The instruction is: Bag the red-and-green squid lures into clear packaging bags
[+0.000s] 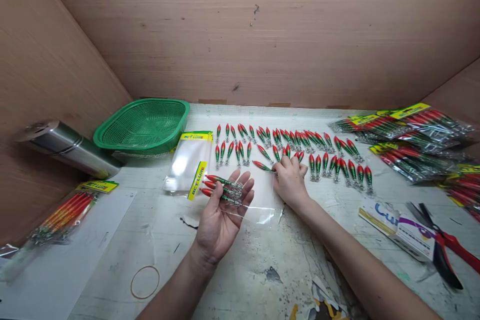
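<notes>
My left hand (217,227) is palm up, its thumb pressed over several red-and-green squid jigs (219,180) whose hooks lie across the fingers. Under and beside it lies a clear plastic bag with a yellow header card (197,181), spreading right toward my other hand. My right hand (290,177) reaches palm down into the jigs on the table, fingers curled together. One tilted squid jig (262,165) has its hook end at those fingertips, which are partly hidden. Uneven rows of squid jigs (300,140) lie on the table behind and around this hand.
A stack of clear bags (189,160) lies by a green basket (144,147). At left are a steel flask (75,147) and a filled lure packet (67,212). Filled packets (412,125) pile up at right, near a card box (401,230) and red-handled pliers (444,245). A rubber band (145,266) lies in front.
</notes>
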Demonstrator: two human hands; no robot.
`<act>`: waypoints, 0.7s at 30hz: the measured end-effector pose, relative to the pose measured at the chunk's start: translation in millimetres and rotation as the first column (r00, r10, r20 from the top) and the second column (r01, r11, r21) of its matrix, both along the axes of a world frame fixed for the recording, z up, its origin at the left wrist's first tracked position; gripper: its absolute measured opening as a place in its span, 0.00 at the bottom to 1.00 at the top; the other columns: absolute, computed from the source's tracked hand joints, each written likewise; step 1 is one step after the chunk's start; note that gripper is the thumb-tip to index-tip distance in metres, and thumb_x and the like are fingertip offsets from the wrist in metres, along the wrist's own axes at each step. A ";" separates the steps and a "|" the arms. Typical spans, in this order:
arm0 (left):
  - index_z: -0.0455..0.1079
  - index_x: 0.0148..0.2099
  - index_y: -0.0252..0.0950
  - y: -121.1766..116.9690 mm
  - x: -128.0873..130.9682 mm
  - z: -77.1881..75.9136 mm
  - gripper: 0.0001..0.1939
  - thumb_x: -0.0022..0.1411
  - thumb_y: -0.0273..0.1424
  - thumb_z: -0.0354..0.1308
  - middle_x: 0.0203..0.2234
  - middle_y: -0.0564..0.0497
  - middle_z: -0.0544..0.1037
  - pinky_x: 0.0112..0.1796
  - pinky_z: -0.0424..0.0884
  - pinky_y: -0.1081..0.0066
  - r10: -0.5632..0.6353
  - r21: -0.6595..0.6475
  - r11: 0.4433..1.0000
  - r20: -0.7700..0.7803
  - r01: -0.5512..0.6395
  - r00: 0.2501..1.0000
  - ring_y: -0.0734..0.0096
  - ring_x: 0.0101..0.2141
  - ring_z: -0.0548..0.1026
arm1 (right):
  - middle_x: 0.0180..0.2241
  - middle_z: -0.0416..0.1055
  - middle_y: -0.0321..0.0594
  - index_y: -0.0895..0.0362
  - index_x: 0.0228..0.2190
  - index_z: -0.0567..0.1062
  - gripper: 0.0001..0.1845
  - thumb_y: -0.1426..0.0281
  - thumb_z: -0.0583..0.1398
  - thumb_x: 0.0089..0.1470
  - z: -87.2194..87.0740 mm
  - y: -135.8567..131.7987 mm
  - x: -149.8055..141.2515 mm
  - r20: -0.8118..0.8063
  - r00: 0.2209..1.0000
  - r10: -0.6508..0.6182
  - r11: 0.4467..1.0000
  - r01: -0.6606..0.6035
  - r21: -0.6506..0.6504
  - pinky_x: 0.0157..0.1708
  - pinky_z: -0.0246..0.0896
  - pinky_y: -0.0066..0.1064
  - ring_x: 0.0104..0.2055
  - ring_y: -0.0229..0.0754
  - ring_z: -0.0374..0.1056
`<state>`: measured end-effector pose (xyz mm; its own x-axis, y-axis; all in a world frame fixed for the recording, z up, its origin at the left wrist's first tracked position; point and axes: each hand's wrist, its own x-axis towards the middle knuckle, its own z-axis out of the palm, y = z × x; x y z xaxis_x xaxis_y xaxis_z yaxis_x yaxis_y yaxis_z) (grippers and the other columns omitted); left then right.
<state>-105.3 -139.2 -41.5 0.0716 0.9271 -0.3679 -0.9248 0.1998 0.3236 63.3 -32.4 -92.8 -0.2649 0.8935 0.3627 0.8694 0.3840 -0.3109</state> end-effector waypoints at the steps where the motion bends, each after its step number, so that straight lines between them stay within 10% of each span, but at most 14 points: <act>1: 0.52 0.67 0.33 0.2 0.0 -0.8 0.26 0.70 0.35 0.43 0.51 0.41 0.75 0.53 0.67 0.66 -0.003 0.001 1.000 -0.002 0.003 1.000 0.65 0.49 0.75 | 0.35 0.67 0.48 0.58 0.26 0.72 0.07 0.78 0.54 0.49 0.4 -2.7 -2.9 0.001 1.000 0.015 1.000 -0.015 -0.010 0.39 0.49 0.44 0.41 0.51 0.57; 8: 0.55 0.65 0.32 0.8 -0.5 -1.4 0.25 0.70 0.35 0.43 0.50 0.40 0.76 0.52 0.68 0.66 0.010 -0.024 1.000 -0.016 -0.011 1.000 0.64 0.48 0.76 | 0.28 0.65 0.40 0.56 0.22 0.66 0.07 0.75 0.57 0.50 12.1 -30.8 17.4 -0.110 0.991 0.078 0.987 -0.092 -0.133 0.30 0.59 0.33 0.32 0.43 0.62; 13: 0.61 0.61 0.29 0.0 4.2 -0.9 0.22 0.69 0.34 0.46 0.49 0.40 0.77 0.49 0.72 0.66 0.019 -0.048 0.999 -0.042 -0.021 0.999 0.62 0.47 0.77 | 0.27 0.64 0.36 0.55 0.27 0.66 0.06 0.70 0.56 0.56 62.1 -62.7 57.0 -0.351 0.920 0.171 0.957 -0.240 -0.162 0.25 0.61 0.27 0.26 0.36 0.62; 21: 0.60 0.62 0.32 -4.7 14.7 -6.7 0.23 0.68 0.34 0.48 0.50 0.41 0.76 0.56 0.65 0.58 -0.035 -0.035 0.999 -0.098 0.032 0.995 0.61 0.50 0.74 | 0.27 0.64 0.39 0.57 0.26 0.68 0.08 0.76 0.52 0.55 82.2 -82.4 20.7 0.147 0.953 0.264 0.938 -0.289 0.192 0.21 0.52 0.28 0.24 0.37 0.61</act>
<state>-90.6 -143.9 -48.3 0.0641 0.9118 -0.4057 -0.8816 0.2422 0.4050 84.0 -114.8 -10.6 -0.5425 0.6862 0.4846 0.7449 0.6597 -0.1002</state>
